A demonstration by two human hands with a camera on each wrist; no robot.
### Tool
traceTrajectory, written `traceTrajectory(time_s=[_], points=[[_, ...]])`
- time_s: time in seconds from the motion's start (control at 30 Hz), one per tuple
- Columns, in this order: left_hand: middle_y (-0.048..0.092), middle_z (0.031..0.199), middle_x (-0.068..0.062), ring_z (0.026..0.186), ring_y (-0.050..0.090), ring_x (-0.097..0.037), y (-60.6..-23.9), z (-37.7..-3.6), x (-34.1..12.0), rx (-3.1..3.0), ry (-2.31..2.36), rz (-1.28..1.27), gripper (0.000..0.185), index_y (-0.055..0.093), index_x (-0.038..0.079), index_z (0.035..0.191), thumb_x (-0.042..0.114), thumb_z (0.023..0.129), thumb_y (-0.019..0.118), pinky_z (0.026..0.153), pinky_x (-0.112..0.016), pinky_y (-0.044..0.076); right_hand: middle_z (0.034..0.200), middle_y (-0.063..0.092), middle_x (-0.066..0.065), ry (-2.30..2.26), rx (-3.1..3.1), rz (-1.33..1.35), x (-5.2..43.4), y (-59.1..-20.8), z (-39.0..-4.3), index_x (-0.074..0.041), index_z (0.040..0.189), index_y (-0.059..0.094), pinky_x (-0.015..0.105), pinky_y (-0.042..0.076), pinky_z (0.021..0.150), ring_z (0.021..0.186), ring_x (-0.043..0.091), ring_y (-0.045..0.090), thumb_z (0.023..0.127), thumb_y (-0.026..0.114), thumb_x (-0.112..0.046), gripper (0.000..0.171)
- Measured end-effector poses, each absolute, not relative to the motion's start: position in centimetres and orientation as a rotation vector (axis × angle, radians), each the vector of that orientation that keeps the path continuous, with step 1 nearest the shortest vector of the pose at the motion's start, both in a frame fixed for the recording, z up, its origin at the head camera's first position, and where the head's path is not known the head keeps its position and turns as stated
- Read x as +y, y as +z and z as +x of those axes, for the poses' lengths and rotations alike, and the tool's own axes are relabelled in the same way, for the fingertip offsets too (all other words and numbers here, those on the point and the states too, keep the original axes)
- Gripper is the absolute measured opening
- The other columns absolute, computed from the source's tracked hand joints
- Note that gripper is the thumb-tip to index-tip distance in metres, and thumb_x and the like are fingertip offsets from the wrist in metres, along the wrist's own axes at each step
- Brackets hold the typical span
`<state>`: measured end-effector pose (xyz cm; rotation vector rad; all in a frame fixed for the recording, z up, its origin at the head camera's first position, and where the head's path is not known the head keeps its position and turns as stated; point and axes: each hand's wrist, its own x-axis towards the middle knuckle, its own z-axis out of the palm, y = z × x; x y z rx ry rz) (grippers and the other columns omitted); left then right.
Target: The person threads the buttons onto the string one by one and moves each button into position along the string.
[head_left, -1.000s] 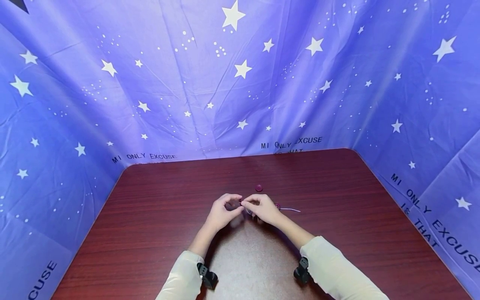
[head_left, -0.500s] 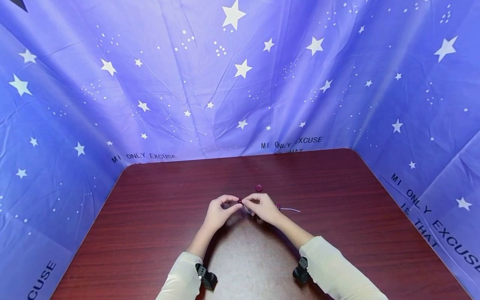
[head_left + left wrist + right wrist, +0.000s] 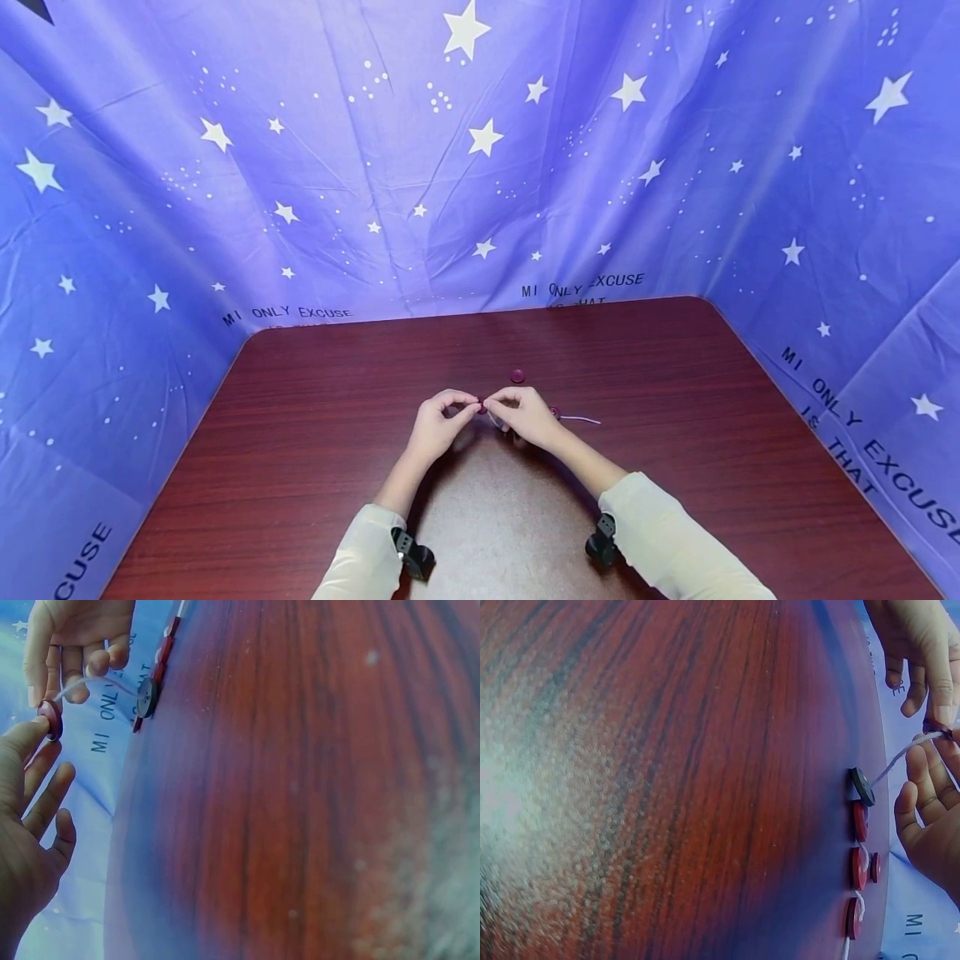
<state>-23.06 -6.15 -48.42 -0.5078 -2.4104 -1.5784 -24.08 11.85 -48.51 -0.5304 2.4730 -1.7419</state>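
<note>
My left hand (image 3: pixel 437 427) pinches a dark red button (image 3: pixel 51 720) between thumb and fingertips, above the table. Right beside it, my right hand (image 3: pixel 528 417) pinches the pale string (image 3: pixel 94 678) close to the button's face. Fingertips hide whether the string passes through a hole. From there the string sags to a dark grey-green button (image 3: pixel 862 787) threaded on it. Beyond that, several red buttons (image 3: pixel 859 868) sit spaced along the same string on the table. In the head view my right hand covers most of this strung row.
One loose button (image 3: pixel 517 376) lies on the table behind my hands. The string's free tail (image 3: pixel 581 419) extends right of my right hand. A reddish-brown wooden table (image 3: pixel 337 367) meets a blue star-printed curtain (image 3: pixel 420 167) at its back and sides.
My left thumb and index finger were farther apart a second ago and have come together on the button. The right hand has barely moved. Button and string on the table stay put.
</note>
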Motion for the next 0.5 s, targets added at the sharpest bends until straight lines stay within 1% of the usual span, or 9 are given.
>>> traceTrajectory(time_s=[0.07, 0.13, 0.23, 0.3, 0.37, 0.5], points=[[0.070, 0.086, -0.008, 0.079, 0.060, -0.015, -49.0, -23.4, -6.2, -2.394, -1.589, -0.515, 0.007, 0.071, 0.003, 0.086, 0.007, 0.081, 0.071, 0.065, -0.020, 0.046, 0.069, 0.064, 0.014, -1.740, 2.476, -0.532, 11.8, -48.4, -24.0, 0.001, 0.094, 0.069, 0.028, 0.050, 0.052, 0.052, 0.011, 0.054, 0.091, 0.059, -0.015, 0.019], [0.070, 0.086, -0.006, 0.079, 0.060, -0.016, -49.9, -23.9, -6.4, -2.381, -1.604, -0.525, 0.007, 0.071, 0.004, 0.086, 0.009, 0.081, 0.071, 0.066, -0.021, 0.047, 0.069, 0.063, 0.018, -1.746, 2.473, -0.554, 11.7, -47.7, -23.6, 0.004, 0.094, 0.068, 0.029, 0.050, 0.051, 0.052, 0.013, 0.054, 0.091, 0.058, -0.012, 0.019], [0.069, 0.086, -0.004, 0.078, 0.059, -0.014, -50.3, -24.1, -6.5, -2.355, -1.625, -0.558, 0.007, 0.070, 0.005, 0.086, 0.011, 0.082, 0.071, 0.066, -0.024, 0.048, 0.071, 0.062, 0.026, -1.743, 2.468, -0.576, 11.6, -46.4, -22.9, 0.008, 0.095, 0.067, 0.032, 0.050, 0.052, 0.052, 0.018, 0.055, 0.091, 0.057, -0.008, 0.020], [0.068, 0.085, -0.003, 0.077, 0.059, -0.011, -50.3, -24.2, -6.6, -2.343, -1.626, -0.568, 0.007, 0.069, 0.006, 0.085, 0.013, 0.082, 0.070, 0.066, -0.027, 0.049, 0.075, 0.062, 0.030, -1.741, 2.457, -0.564, 11.5, -45.6, -22.5, 0.009, 0.096, 0.066, 0.030, 0.050, 0.052, 0.053, 0.019, 0.055, 0.091, 0.058, -0.008, 0.020], [0.068, 0.085, -0.003, 0.077, 0.058, -0.008, -50.3, -24.2, -6.7, -2.346, -1.615, -0.566, 0.009, 0.069, 0.006, 0.085, 0.014, 0.083, 0.070, 0.066, -0.028, 0.050, 0.076, 0.064, 0.026, -1.720, 2.476, -0.559, 11.5, -46.2, -22.8, 0.006, 0.097, 0.067, 0.026, 0.048, 0.051, 0.053, 0.016, 0.055, 0.090, 0.061, -0.011, 0.020], [0.067, 0.083, -0.004, 0.075, 0.056, -0.004, -50.2, -24.3, -6.7, -2.347, -1.612, -0.556, 0.008, 0.068, 0.005, 0.085, 0.013, 0.083, 0.069, 0.065, -0.024, 0.048, 0.075, 0.067, 0.013, -1.673, 2.525, -0.543, 11.4, -47.8, -23.7, -0.002, 0.096, 0.069, 0.021, 0.045, 0.050, 0.053, 0.010, 0.054, 0.084, 0.068, -0.016, 0.018]])
